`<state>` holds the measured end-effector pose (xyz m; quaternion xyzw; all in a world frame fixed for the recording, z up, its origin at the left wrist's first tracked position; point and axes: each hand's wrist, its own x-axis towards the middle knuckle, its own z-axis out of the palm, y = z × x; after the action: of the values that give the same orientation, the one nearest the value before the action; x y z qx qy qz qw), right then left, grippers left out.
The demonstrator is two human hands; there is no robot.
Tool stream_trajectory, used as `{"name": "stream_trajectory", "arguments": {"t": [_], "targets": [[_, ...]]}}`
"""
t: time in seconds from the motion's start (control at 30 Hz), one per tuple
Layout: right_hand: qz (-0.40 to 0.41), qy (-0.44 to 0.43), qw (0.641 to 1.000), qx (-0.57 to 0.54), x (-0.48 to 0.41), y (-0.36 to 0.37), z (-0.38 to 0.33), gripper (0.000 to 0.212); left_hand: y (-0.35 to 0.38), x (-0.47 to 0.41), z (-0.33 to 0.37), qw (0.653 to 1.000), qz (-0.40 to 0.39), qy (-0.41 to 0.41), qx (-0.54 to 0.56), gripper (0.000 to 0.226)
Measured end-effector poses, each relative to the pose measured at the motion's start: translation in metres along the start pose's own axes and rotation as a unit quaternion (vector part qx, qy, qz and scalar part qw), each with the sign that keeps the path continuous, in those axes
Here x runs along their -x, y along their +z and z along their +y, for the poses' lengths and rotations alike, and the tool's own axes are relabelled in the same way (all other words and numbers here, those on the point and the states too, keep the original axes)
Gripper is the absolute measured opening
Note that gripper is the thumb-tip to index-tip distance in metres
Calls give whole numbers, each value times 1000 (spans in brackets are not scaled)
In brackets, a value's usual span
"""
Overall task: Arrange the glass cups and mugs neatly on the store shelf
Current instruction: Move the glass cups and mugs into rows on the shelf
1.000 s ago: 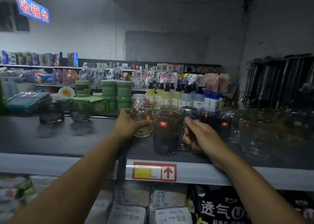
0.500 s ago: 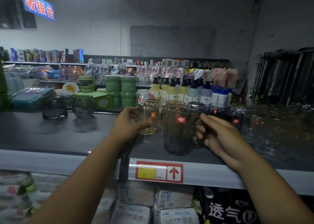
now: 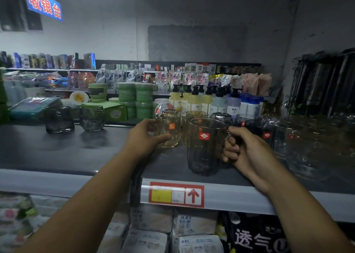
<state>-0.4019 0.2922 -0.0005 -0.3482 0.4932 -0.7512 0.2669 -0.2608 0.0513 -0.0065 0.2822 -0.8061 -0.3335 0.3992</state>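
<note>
Right hand has its fingers curled through the handle of the tall mug with the red sticker. The mug stands on the shelf, close to the front edge. Left hand is wrapped around the side of the small yellowish mug, thumb across the front. That one sits just behind and left of the tall one. Can't tell if its base is on the shelf or a hair off it.

My take on doing this bit well: it's all glass, with more glass packed right behind and to the right. So move one mug at a time, and don't swing the tall one's handle into its neighbours. I'd guess the tall mug wants to go back from the lip, handle turned like the rest, sticker facing out. Set it down flat, no clinking.

Further out, the shelf top is dark and smooth. A smoky cup and a greenish cup stand off to the left, well apart from the bunch, which looks like the natural place to spread the row. The right side is a blurry crowd of clear glassware. There's a price tag with a red arrow on the front rail. Behind are pump bottles and green tubs, and a blue sign hangs top left. The room's dim, so glass edges are hard to read.
</note>
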Motion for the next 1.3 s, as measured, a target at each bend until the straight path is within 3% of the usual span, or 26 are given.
{"name": "stream_trajectory", "arguments": {"t": [0.23, 0.3, 0.4, 0.5, 0.63, 0.77, 1.0, 1.3], "targets": [[10, 8, 1000, -1, 1, 1, -1, 38, 1, 5, 1, 1000, -16, 12, -15, 73], [17, 7, 1000, -3, 2, 3, -3, 38, -3, 5, -2, 998, 28, 36, -45, 62], [35, 12, 999, -16, 2, 7, -8, 38, -10, 13, 10, 986, 103, 130, -4, 32], [55, 20, 998, -38, 7, 8, -15, 39, -9, 31, 39, 978, 72, 190, 46, 16], [72, 6, 995, -66, 25, -3, -32, 39, 11, 58, 71, 967, -115, 158, 164, 43], [44, -18, 995, -84, 50, -38, -58, 37, 47, 86, 110, 934, -197, 142, 262, 52], [40, -35, 997, -62, 87, -152, -114, 36, 136, 144, 201, 933, -194, 182, 243, 48], [24, -3, 999, -37, 120, -315, -186, 35, 270, 200, 326, 946, -156, 175, 225, 71]]}}
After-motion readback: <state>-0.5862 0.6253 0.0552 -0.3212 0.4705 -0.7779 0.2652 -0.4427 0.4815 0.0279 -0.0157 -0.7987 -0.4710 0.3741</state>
